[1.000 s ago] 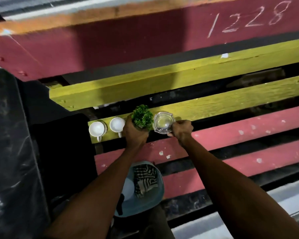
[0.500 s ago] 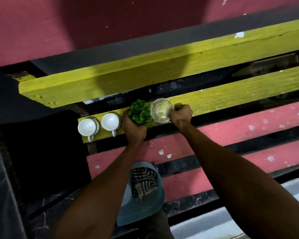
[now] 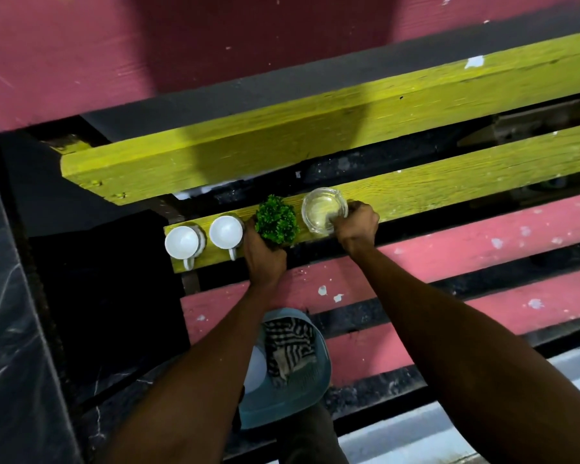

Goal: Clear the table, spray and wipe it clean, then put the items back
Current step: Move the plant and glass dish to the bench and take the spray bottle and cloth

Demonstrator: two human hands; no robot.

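On a yellow plank (image 3: pixel 449 182) of the slatted bench stand two white cups (image 3: pixel 182 242) (image 3: pixel 226 232) side by side at its left end. Just right of them is a small green plant (image 3: pixel 277 220); my left hand (image 3: pixel 263 259) grips its pot from the near side, and the pot itself is hidden. Right of the plant sits a clear glass ashtray (image 3: pixel 322 211). My right hand (image 3: pixel 357 226) pinches the ashtray's near right rim, fingers curled over the edge.
Pink planks (image 3: pixel 449 259) lie nearer me, another yellow plank (image 3: pixel 282 142) and a broad pink board (image 3: pixel 148 45) farther off, with dark gaps between. Below my arms stands a blue basin (image 3: pixel 312 383) holding a striped cloth (image 3: pixel 290 346). A dark slab (image 3: pixel 10 329) fills the left.
Both hands with the plant and the ashtray have come down onto the yellow plank, next to the cups. My view has tilted downward and closer.
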